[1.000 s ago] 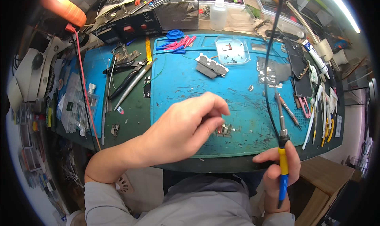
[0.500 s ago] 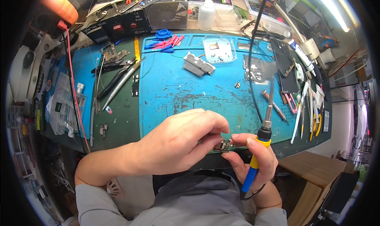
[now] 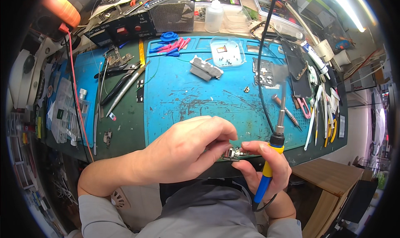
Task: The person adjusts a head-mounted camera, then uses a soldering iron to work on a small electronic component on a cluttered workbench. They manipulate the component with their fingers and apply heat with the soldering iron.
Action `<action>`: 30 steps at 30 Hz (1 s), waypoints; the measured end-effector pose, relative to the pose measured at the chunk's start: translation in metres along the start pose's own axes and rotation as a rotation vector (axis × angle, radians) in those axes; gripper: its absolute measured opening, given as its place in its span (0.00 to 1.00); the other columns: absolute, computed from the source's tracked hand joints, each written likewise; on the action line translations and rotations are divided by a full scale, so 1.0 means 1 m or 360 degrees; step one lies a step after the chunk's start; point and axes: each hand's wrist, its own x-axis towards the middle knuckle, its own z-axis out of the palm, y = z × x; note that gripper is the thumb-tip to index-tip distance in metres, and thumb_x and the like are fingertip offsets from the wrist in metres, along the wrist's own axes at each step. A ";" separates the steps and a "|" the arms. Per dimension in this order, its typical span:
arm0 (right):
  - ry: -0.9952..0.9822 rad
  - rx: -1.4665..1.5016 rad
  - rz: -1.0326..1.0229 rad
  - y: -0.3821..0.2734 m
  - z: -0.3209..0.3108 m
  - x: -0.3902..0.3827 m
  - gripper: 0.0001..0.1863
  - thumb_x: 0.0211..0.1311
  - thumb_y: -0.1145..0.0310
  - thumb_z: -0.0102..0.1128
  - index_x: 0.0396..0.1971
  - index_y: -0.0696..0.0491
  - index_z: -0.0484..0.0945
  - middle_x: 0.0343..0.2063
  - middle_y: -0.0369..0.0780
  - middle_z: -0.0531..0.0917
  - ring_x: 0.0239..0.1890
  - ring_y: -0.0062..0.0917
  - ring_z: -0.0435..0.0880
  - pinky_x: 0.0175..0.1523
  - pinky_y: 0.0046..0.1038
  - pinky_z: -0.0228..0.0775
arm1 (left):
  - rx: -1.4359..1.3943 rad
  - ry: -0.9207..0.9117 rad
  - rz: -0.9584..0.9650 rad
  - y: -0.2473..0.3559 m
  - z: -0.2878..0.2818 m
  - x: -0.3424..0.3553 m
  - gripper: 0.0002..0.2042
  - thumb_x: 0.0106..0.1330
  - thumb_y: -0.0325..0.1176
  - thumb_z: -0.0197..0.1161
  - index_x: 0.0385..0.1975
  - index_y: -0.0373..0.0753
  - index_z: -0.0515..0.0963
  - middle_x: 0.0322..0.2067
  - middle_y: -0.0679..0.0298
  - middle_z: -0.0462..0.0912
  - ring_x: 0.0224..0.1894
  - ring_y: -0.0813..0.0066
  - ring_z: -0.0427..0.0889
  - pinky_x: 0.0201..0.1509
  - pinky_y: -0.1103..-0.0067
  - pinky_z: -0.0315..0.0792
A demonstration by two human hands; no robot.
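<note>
A small circuit board (image 3: 234, 153) with metal parts is held near the mat's front edge. My left hand (image 3: 192, 148) is closed, thumb and finger pinching the board's left end. With thumb and forefinger, my right hand (image 3: 268, 165) grips the other end. That same hand also cradles a soldering iron (image 3: 265, 179) with a blue and yellow handle; its metal tip points up and away from the board. The iron's dark cable (image 3: 261, 67) crosses in front of the mat. Fingers cover both ends of the board.
On the blue mat (image 3: 187, 100) lie a grey metal piece (image 3: 206, 68), a clear tray (image 3: 227, 52) of screws and a pen-like tool (image 3: 287, 112). Tweezers and pliers (image 3: 123, 86) rest to the left. A white bottle (image 3: 214, 16) stands behind; yellow-handled tool (image 3: 332, 131) lies right.
The board has tilted slightly between my fingers, showing a brighter metal side. Both hands keep their hold, and the bench has shifted a little left in view.
</note>
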 end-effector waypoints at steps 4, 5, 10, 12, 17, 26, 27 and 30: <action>0.0038 0.0058 -0.0027 -0.002 0.004 0.001 0.36 0.60 0.74 0.86 0.65 0.55 0.73 0.43 0.52 0.91 0.40 0.39 0.95 0.40 0.35 0.89 | 0.0039 -0.0002 0.0012 -0.002 0.001 0.000 0.12 0.68 0.18 0.74 0.47 0.34 0.82 0.38 0.59 0.87 0.39 0.64 0.90 0.43 0.72 0.83; 0.0047 0.0068 -0.0036 -0.003 0.005 0.002 0.37 0.59 0.74 0.86 0.65 0.55 0.73 0.43 0.52 0.91 0.40 0.39 0.95 0.40 0.35 0.89 | 0.0044 0.0001 0.0016 -0.003 0.002 0.000 0.11 0.68 0.18 0.74 0.47 0.34 0.82 0.38 0.59 0.88 0.39 0.63 0.90 0.43 0.72 0.84; 0.0066 0.0061 -0.0117 -0.002 0.008 0.004 0.37 0.60 0.76 0.85 0.65 0.55 0.72 0.47 0.53 0.90 0.42 0.39 0.95 0.41 0.34 0.89 | 0.0063 0.0000 -0.0004 -0.003 0.002 -0.001 0.11 0.68 0.19 0.74 0.47 0.35 0.83 0.39 0.58 0.88 0.40 0.61 0.90 0.43 0.71 0.84; 0.0056 0.0056 -0.0112 -0.002 0.008 0.005 0.36 0.60 0.75 0.85 0.65 0.54 0.72 0.48 0.53 0.90 0.42 0.39 0.95 0.41 0.34 0.89 | 0.0060 0.0000 -0.0007 -0.004 0.003 -0.001 0.11 0.68 0.19 0.74 0.47 0.35 0.83 0.39 0.58 0.88 0.40 0.61 0.90 0.43 0.70 0.84; 0.0082 0.0044 -0.0102 0.000 0.010 0.006 0.36 0.61 0.74 0.85 0.64 0.55 0.72 0.48 0.54 0.91 0.41 0.39 0.95 0.41 0.34 0.89 | 0.0075 -0.0027 -0.0002 -0.003 0.002 -0.001 0.11 0.67 0.19 0.74 0.47 0.34 0.83 0.39 0.58 0.89 0.40 0.60 0.91 0.43 0.70 0.84; 0.0081 0.0043 -0.0079 0.002 0.011 0.003 0.35 0.62 0.73 0.84 0.64 0.56 0.72 0.47 0.55 0.91 0.41 0.40 0.95 0.41 0.35 0.90 | 0.0073 -0.0009 0.0001 -0.004 0.003 -0.001 0.11 0.67 0.18 0.74 0.46 0.34 0.83 0.39 0.58 0.89 0.40 0.60 0.91 0.43 0.70 0.84; 0.0086 0.0048 -0.0078 0.002 0.011 0.003 0.35 0.62 0.74 0.84 0.64 0.57 0.72 0.46 0.55 0.91 0.41 0.40 0.95 0.41 0.35 0.90 | 0.0073 -0.0013 -0.0001 -0.003 0.003 -0.001 0.11 0.67 0.18 0.74 0.46 0.34 0.83 0.39 0.58 0.89 0.40 0.60 0.91 0.43 0.70 0.84; 0.0094 0.0059 -0.0080 0.002 0.011 0.003 0.35 0.62 0.74 0.84 0.65 0.57 0.72 0.47 0.55 0.90 0.41 0.41 0.95 0.42 0.35 0.90 | 0.0085 -0.0004 0.0009 -0.003 0.002 -0.001 0.12 0.67 0.18 0.74 0.47 0.34 0.83 0.39 0.57 0.88 0.40 0.61 0.90 0.43 0.70 0.84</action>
